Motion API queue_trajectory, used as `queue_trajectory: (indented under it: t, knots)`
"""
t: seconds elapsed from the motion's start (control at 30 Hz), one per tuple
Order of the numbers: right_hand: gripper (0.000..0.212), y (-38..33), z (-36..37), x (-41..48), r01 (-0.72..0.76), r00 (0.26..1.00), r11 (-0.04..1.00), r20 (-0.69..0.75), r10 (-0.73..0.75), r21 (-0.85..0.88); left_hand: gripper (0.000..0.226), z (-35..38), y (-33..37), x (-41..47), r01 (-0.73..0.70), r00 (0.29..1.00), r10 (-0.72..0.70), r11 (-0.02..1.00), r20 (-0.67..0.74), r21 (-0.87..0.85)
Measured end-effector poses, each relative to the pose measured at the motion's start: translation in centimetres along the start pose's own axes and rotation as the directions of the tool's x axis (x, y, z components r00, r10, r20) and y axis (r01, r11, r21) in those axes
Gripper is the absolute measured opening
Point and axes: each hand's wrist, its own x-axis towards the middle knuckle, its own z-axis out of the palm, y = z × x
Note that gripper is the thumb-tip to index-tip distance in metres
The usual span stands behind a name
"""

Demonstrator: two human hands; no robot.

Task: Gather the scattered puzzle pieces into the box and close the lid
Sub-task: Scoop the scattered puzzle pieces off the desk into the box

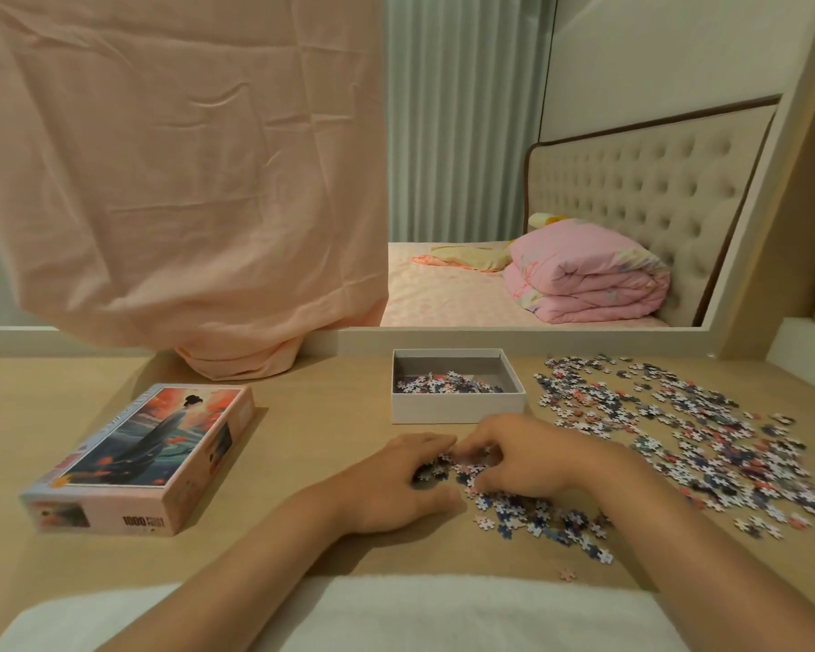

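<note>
In the head view, the left hand (396,482) and right hand (523,458) are meeting near the middle of the worktop (302,416), fingers of both curling round a small heap (448,468) of pieces and scooping it between them. The fingertips are sinking into the heap, so exactly how much each is grasping is hard to make out.

The open box (457,409) is sitting just beyond the hands, close to the worktop's far edge, with a thin layer of pieces showing over its front wall. Bare worktop is lying open between the box and the lid (137,458), which is resting face up, well apart, towards the left edge.

The scattered puzzle pieces (678,440) are spreading from beside the box out to the right edge, where the frame is cutting them off. A lone piece (567,575) is lying near the front edge, just beside a white cloth (443,604) that is covering that edge and hiding both forearms' lower parts.

A pink sheet (184,181) is hanging over the far left edge
</note>
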Motion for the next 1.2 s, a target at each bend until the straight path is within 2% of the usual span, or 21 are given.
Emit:
queue_trajectory:
  t: [0.1, 0.17, 0.23, 0.3, 0.4, 0.6, 0.7, 0.77, 0.83, 0.93, 1.0, 1.1, 1.2]
  knots:
    - [0.058, 0.1, -1.1, -0.7, -0.014, 1.000, 1.000, 0.015, 0.013, 0.021, 0.066, -0.7, 0.2, -0.2, -0.029, 0.999, 0.028, 0.999, -0.043, -0.023]
    - [0.076, 0.5, -2.0, -1.4, -0.094, 0.994, 0.995, 0.062, 0.095, -0.016, 0.075, -1.9, -0.5, -0.7, 0.001, 0.999, 0.005, 0.994, -0.052, 0.114]
    - [0.094, 0.9, -2.5, -2.0, -0.190, 0.973, 0.978, 0.113, 0.200, -0.089, 0.079, -3.4, -1.6, -1.3, 0.046, 0.999, -0.044, 0.976, -0.015, 0.215]
    - [0.103, 1.1, -2.4, -2.2, -0.252, 0.947, 0.959, 0.168, 0.272, -0.134, 0.078, -4.4, -2.4, -1.9, 0.105, 0.992, -0.119, 0.970, 0.050, 0.221]
    - [0.091, 0.7, -1.6, -1.9, -0.264, 0.944, 0.959, 0.176, 0.279, -0.104, 0.070, -4.3, -3.2, -2.2, 0.103, 0.987, -0.133, 0.955, 0.093, 0.278]
    - [0.058, -0.2, 0.0, -0.5, -0.106, 0.994, 0.994, 0.035, 0.106, 0.008, 0.051, -2.6, -3.2, -0.5, 0.035, 0.999, -0.029, 0.967, -0.028, 0.251]
    - [0.050, -0.5, 0.4, 0.0, -0.045, 0.999, 0.999, -0.015, 0.045, 0.014, 0.048, -2.5, -3.1, -0.1, 0.010, 0.999, 0.003, 0.973, -0.054, 0.230]
    - [0.054, -0.3, 0.4, 0.2, -0.051, 0.998, 0.998, -0.032, 0.052, 0.019, 0.053, -2.7, -3.2, -0.2, 0.033, 0.996, -0.013, 0.974, -0.092, 0.224]
    - [0.068, -0.2, 0.4, 0.4, -0.074, 0.996, 0.997, -0.040, 0.075, 0.018, 0.060, -2.9, -3.5, -0.3, 0.061, 0.992, -0.033, 0.969, -0.121, 0.238]
    - [0.101, -0.2, 0.6, 0.6, -0.124, 0.992, 0.990, -0.002, 0.124, -0.065, 0.080, -2.5, -2.9, 0.0, 0.075, 0.997, -0.069, 0.945, -0.031, 0.317]
    - [0.112, -0.5, 0.9, 0.7, -0.146, 0.988, 0.981, 0.029, 0.151, -0.130, 0.089, -2.0, -2.3, 0.5, 0.061, 0.996, -0.081, 0.902, 0.028, 0.428]
    - [0.107, -0.7, 1.1, 1.1, -0.149, 0.988, 0.978, 0.027, 0.154, -0.145, 0.081, -1.7, -2.1, 0.9, 0.056, 0.998, -0.062, 0.897, 0.001, 0.439]
    - [0.089, -0.6, 1.1, 1.5, -0.131, 0.991, 0.987, -0.025, 0.130, -0.090, 0.068, -1.6, -2.5, 0.8, 0.036, 0.999, -0.021, 0.922, -0.043, 0.385]
